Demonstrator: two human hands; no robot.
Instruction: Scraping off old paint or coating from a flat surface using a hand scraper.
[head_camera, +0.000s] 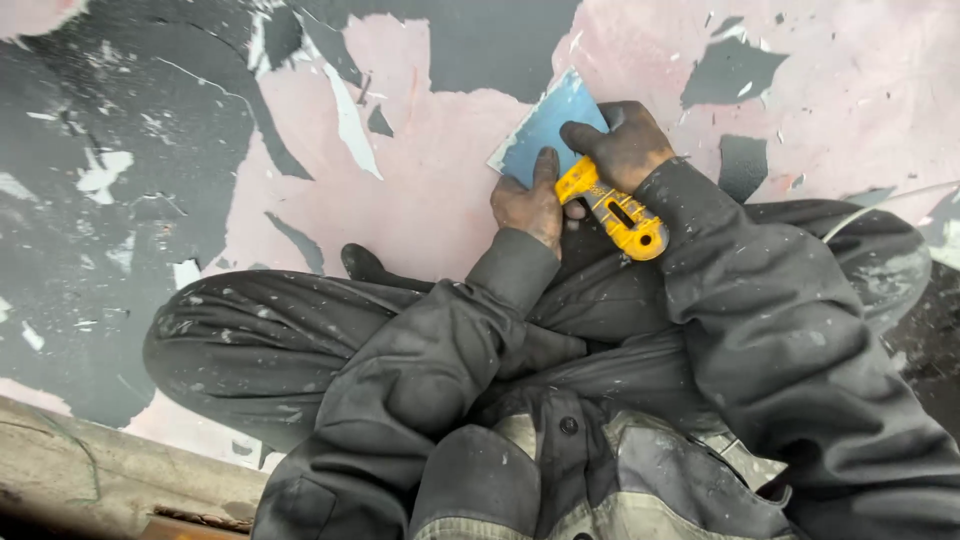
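While we are crouching over the floor, both hands are bearing down on a wide flat steel scraper blade with a yellow plastic handle (585, 165).

We are clenching our right hand (627, 146) around the handle where it meets the blade, and our left hand (530, 200) is pressing its thumb and fingers flat on the blade's back; the tool is looking light and stiff, thin-edged, best held at the handle. It is lying tilted against the pale pink floor surface (420, 190), where patches of dark grey paint coating (100, 250) are flaking. White paint chips (105, 170) are lying scattered about, and a worn concrete ledge (90, 470) is bordering the floor.
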